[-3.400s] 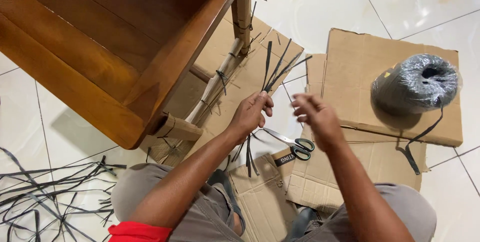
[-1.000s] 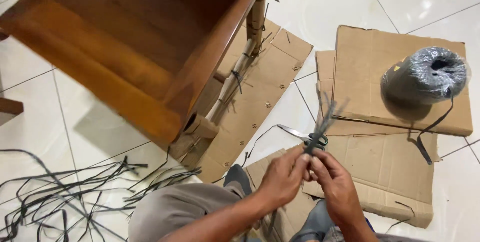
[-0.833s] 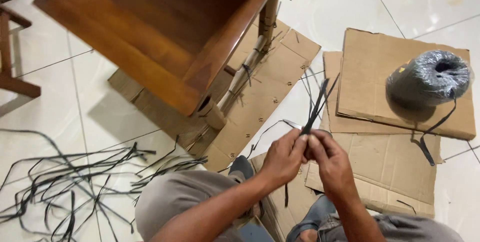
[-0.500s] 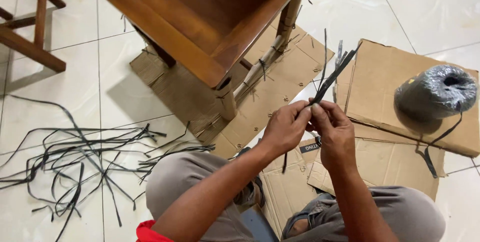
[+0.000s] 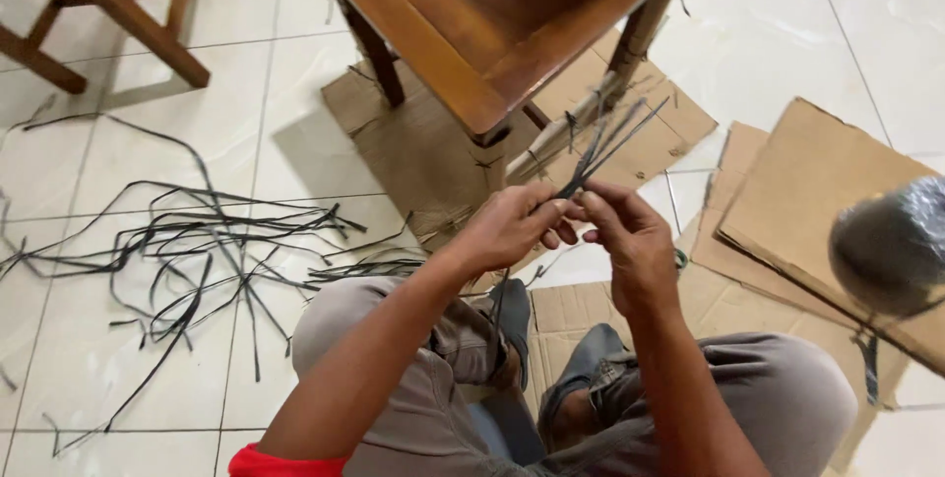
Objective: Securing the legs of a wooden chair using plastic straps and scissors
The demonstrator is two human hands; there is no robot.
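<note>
My left hand [image 5: 512, 226] and my right hand [image 5: 625, 233] meet in front of me, both pinching a small bundle of thin dark strips [image 5: 602, 147] that fans upward from my fingers. The lower ends of the strips hang down between my knees. Just beyond my hands stands a brown wooden table [image 5: 492, 14], one of its legs [image 5: 635, 39] wrapped with strips. I sit on the floor with grey trousers over flattened cardboard [image 5: 600, 310].
Many loose dark strips [image 5: 187, 251] lie scattered on the white tiled floor at the left. A grey wrapped spool [image 5: 891, 246] rests on stacked cardboard sheets [image 5: 817, 191] at the right. A wooden chair frame [image 5: 98, 4] stands at the top left.
The view has swung left and down, so the spool slid to the right edge and the floor strips came into view. My hands stay together on the bundle, lifted slightly nearer the table.
</note>
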